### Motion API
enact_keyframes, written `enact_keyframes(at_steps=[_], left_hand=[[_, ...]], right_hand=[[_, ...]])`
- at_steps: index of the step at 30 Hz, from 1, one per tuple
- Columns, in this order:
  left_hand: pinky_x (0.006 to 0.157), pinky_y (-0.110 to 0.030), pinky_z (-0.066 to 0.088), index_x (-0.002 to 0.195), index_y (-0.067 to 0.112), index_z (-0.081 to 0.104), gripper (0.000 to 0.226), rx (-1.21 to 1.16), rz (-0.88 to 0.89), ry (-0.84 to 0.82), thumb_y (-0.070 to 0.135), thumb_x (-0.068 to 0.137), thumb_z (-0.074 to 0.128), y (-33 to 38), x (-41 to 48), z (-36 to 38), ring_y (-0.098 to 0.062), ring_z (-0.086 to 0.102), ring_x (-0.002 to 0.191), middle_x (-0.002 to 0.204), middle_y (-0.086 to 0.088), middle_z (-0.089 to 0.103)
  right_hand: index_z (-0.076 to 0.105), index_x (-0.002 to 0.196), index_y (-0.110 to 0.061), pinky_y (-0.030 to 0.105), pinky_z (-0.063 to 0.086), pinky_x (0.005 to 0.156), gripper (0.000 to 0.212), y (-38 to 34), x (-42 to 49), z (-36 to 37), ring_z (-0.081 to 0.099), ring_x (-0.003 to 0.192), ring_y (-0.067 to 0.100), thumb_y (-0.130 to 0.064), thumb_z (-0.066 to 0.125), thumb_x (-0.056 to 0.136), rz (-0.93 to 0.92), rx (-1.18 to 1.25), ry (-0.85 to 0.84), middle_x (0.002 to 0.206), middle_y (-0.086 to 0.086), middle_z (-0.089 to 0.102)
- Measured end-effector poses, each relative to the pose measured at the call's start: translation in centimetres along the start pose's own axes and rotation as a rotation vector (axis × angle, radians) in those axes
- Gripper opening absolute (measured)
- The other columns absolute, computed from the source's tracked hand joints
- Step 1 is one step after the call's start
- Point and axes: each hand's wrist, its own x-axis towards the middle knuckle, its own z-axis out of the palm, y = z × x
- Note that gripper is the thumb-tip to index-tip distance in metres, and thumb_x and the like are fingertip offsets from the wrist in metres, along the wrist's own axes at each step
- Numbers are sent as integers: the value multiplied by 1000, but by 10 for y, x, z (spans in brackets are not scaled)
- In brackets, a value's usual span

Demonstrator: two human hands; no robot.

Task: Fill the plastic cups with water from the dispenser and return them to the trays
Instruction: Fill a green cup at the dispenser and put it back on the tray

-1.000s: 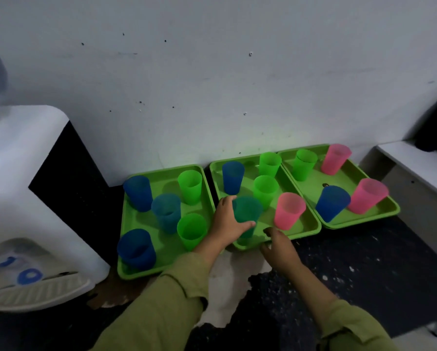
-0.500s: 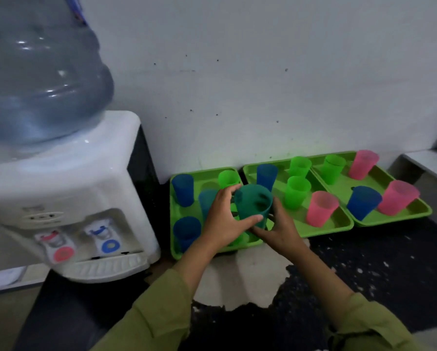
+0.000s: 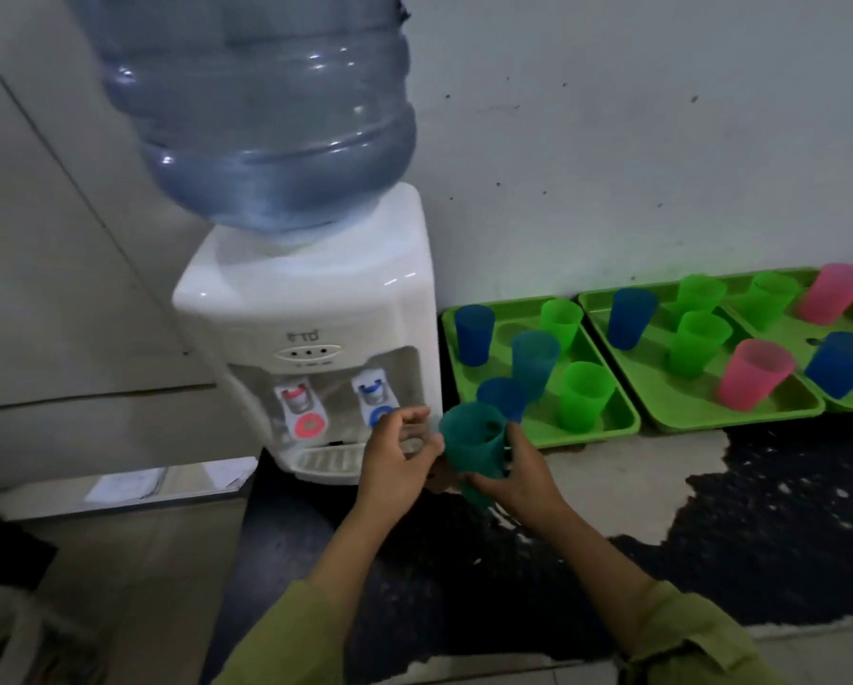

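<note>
White wall (image 3: 612, 140) backs a water dispenser (image 3: 305, 309) and green trays (image 3: 545, 420) of upright blue, green and pink cups (image 3: 473, 333), whose contents cannot be told. The right hand (image 3: 518, 479) grasps a translucent teal cup (image 3: 473, 447) in the air just before the blue tap (image 3: 375, 393), nearly upright with its mouth up. The left hand (image 3: 394, 462) sits beside it, loosely curled, gripping nothing.

The only lettering is a small grey brand mark (image 3: 303, 335) on the white front of the water dispenser (image 3: 315, 294), at twelve o'clock from its three indicator dots (image 3: 308, 352). It is too blurred to read for certain. At seven o'clock from the dots, one tap (image 3: 297, 395) carries a red ring (image 3: 306, 425). At five o'clock, the other tap (image 3: 371, 388) carries a blue ring (image 3: 381, 416). A scrap of label (image 3: 400, 12) at the two o'clock edge of the bottle (image 3: 266, 116) is unreadable.
</note>
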Motion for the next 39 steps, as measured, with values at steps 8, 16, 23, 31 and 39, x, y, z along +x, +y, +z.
enact_keyframes(at_steps=[8,16,23,31,39], left_hand=[[76,-17,44,99,15,57,22,-36,-129,95,3,83,64,-35,3,-62,-11,60,89,100,2,63],[78,-19,44,103,14,55,29,-35,-148,84,-3,81,61,-50,9,-85,-17,60,91,106,-3,61],[88,-25,43,113,12,53,34,-19,-152,-1,3,83,65,-54,14,-91,-17,57,102,114,-2,58],[91,-23,41,115,19,49,43,44,-136,-99,9,80,71,-61,19,-85,-12,53,106,115,5,53],[94,-22,40,133,16,36,80,154,-48,-131,15,67,82,-69,28,-64,-7,48,111,122,8,48]], right_hand=[[48,121,-16,29,47,85,75,-12,11,75,58,109,23,-35,84,58,158,-237,-70,120,4,60],[50,121,-14,27,49,86,71,-34,27,106,61,107,22,-30,82,60,170,-99,44,117,6,64],[48,122,-11,26,48,89,71,-39,34,121,59,108,20,-13,84,62,186,16,115,121,8,62],[50,125,-4,33,49,94,67,-39,33,120,60,112,27,-16,82,67,177,-90,76,122,14,62],[60,111,-6,30,50,77,25,-35,21,92,63,91,23,-7,59,86,118,-273,259,100,11,68]])
